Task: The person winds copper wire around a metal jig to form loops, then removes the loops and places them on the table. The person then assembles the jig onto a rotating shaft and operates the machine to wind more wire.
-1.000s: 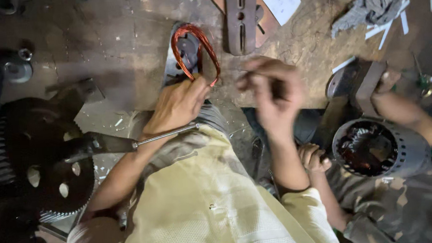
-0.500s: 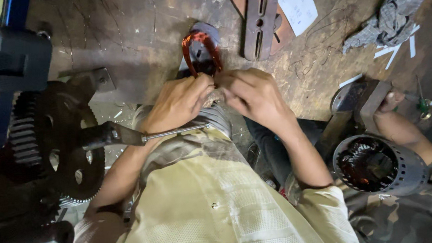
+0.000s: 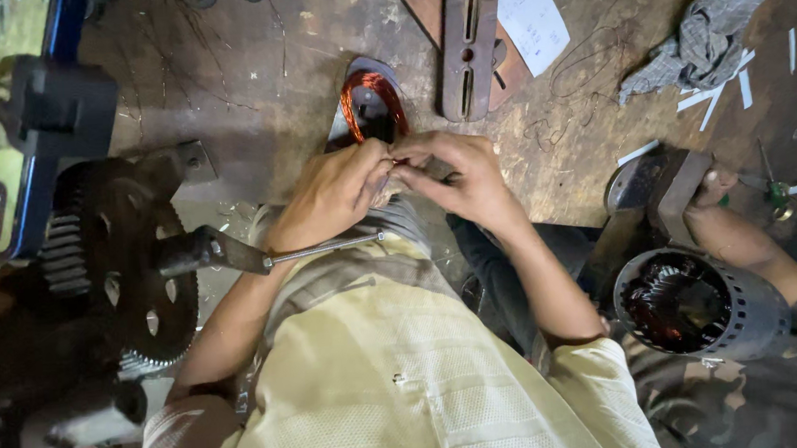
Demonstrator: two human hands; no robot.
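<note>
Both hands now meeting at near end of orange-red copper wire coil (image 3: pixel 372 103), having closed together since second ago. Left hand (image 3: pixel 332 196) and right hand (image 3: pixel 455 177) pinching, grip clenched on coil (lying on grimy floor (image 3: pixel 255 86), beside slotted rusty metal plate (image 3: pixel 467 43)). Fine tying work seemingly beginning.

Stained, dusty floor (image 3: pixel 227 69). Beyond the hands lay a slotted metal bar (image 3: pixel 468 46) and paper sheet (image 3: pixel 533 17); farther right, a crumpled rag (image 3: pixel 702 31).
</note>
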